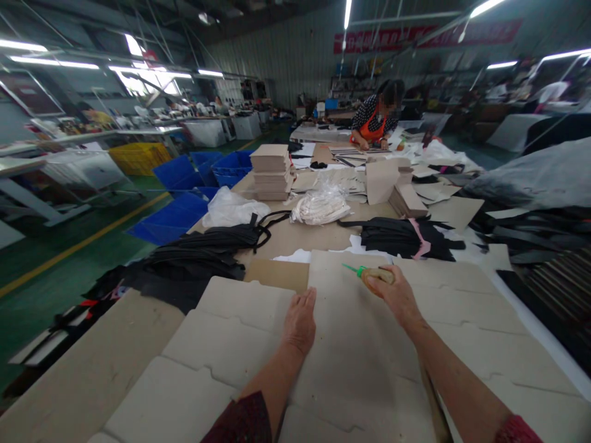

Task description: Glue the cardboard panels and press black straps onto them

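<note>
Grey-beige card panels [353,320] lie overlapped in columns on the worktable before me. My left hand [300,320] rests flat at the border between the left and middle columns, fingers stretched forward and holding nothing. Above the far part of the middle column, my right hand [399,295] is closed around a small tan-brown tool with a thin green tip [376,280]. The tip points left and away from me. Whether this is a bottle with a nozzle or a handled tool, I cannot tell.
Black strips [196,255] lie left, and a tied black bundle [406,237] lies right. Beyond are a white cord bundle [321,206], stacked card [270,172] and blue crates [178,212]. Another person [376,120] works at the table's far end.
</note>
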A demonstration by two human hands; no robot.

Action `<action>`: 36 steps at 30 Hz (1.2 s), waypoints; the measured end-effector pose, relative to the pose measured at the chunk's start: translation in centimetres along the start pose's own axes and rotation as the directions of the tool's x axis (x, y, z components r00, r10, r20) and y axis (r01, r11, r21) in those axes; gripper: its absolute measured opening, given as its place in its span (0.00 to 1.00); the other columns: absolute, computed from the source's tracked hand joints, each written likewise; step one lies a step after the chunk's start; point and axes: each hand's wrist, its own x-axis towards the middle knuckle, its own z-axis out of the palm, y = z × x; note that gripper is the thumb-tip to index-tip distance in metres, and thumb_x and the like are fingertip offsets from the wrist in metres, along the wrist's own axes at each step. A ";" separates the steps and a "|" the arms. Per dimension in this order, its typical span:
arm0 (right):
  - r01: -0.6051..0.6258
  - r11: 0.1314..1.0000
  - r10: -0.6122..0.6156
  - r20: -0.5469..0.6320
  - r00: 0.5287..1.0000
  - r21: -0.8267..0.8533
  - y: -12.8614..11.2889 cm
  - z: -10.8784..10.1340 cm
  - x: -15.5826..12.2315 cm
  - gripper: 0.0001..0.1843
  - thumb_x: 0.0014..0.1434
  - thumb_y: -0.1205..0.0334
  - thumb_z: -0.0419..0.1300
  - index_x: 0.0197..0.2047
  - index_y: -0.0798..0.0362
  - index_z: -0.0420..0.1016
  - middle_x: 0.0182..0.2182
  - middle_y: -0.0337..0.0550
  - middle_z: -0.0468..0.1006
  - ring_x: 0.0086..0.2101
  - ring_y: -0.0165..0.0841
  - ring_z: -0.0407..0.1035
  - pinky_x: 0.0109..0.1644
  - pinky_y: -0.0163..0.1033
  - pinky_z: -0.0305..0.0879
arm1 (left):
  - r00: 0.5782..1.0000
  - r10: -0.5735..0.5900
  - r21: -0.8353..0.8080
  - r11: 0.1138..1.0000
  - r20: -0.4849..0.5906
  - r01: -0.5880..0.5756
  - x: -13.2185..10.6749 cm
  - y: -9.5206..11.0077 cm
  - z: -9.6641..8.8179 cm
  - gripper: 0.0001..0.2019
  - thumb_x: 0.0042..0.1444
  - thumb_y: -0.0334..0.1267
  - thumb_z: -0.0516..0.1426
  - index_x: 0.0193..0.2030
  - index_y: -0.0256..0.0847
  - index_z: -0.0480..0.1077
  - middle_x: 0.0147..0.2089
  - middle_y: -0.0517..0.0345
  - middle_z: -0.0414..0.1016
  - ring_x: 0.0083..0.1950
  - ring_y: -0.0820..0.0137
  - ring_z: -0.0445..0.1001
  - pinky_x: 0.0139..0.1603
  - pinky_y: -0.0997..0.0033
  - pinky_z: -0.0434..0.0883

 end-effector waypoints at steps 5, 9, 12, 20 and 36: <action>0.137 0.982 -0.121 0.124 0.985 -0.133 -3.2 2.5 -0.7 0.23 0.50 0.50 0.64 0.48 0.49 0.70 0.42 0.44 0.76 0.39 0.39 0.70 0.44 0.41 0.63 | 1.000 -0.008 -0.017 1.000 0.012 0.008 -0.1 0.2 0.0 0.31 0.56 0.18 0.45 0.66 0.32 0.63 0.64 0.44 0.69 0.63 0.59 0.67 0.69 0.52 0.60; 0.183 0.963 -0.150 0.170 0.974 -0.198 -4.0 3.8 -0.6 0.21 0.53 0.53 0.63 0.49 0.48 0.68 0.44 0.45 0.75 0.41 0.39 0.70 0.43 0.40 0.62 | 1.000 -0.019 -0.030 0.999 0.014 0.019 -0.1 0.1 0.0 0.31 0.57 0.19 0.45 0.67 0.36 0.63 0.65 0.46 0.69 0.64 0.59 0.66 0.69 0.50 0.59; 0.222 0.942 -0.171 0.207 0.963 -0.253 -4.3 4.3 -0.4 0.18 0.55 0.53 0.62 0.48 0.48 0.68 0.44 0.44 0.74 0.41 0.38 0.69 0.42 0.39 0.61 | 1.000 -0.024 -0.040 0.999 0.010 0.024 -0.1 0.0 0.1 0.30 0.57 0.20 0.46 0.66 0.35 0.64 0.65 0.45 0.69 0.64 0.58 0.66 0.69 0.50 0.59; 0.368 0.820 -0.283 0.249 0.926 -0.439 -5.8 4.3 0.0 0.13 0.61 0.57 0.59 0.48 0.49 0.66 0.47 0.46 0.70 0.38 0.38 0.68 0.34 0.39 0.55 | 0.999 -0.031 -0.039 0.999 0.014 0.032 -0.2 0.4 -0.3 0.30 0.58 0.20 0.45 0.66 0.34 0.64 0.65 0.46 0.69 0.64 0.59 0.65 0.69 0.53 0.60; 0.152 0.988 -0.148 0.168 0.975 -0.010 -5.2 4.8 0.3 0.17 0.46 0.56 0.68 0.39 0.48 0.70 0.36 0.40 0.71 0.36 0.36 0.65 0.37 0.38 0.57 | 1.000 -0.009 0.056 0.998 0.003 0.009 -0.1 0.4 -0.5 0.29 0.57 0.20 0.45 0.65 0.35 0.66 0.64 0.49 0.70 0.62 0.60 0.67 0.67 0.57 0.63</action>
